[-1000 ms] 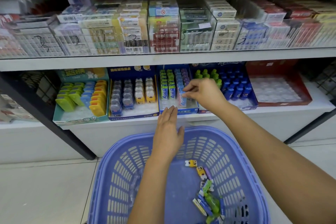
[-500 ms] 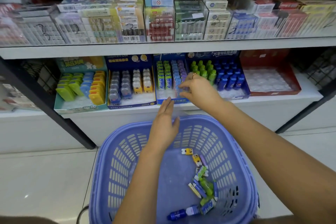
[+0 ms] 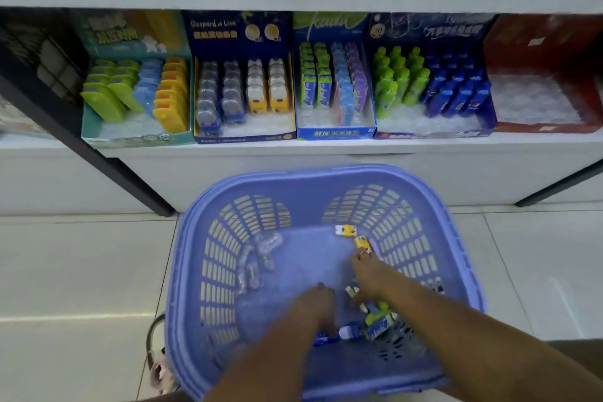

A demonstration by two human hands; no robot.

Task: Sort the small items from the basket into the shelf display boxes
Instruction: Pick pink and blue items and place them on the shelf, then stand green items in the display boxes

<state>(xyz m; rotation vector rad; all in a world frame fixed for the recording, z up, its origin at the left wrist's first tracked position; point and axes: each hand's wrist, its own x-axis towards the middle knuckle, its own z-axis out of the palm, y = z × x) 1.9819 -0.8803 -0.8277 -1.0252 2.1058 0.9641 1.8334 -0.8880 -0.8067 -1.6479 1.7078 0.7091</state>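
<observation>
Now that right hand (image 3: 368, 274) joined left hand (image 3: 311, 308) in basket (image 3: 192, 274), grip unclear.

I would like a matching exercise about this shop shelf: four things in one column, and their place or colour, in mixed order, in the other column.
Things:
1. basket
2. red display box
3. teal display box
4. green bottles

Places or colours:
a. leftmost of the five boxes
b. purple, in front of the shelf
c. rightmost of the five boxes
d. in one box together with the blue bottles

Pairs: 1-b; 2-c; 3-a; 4-d
</observation>
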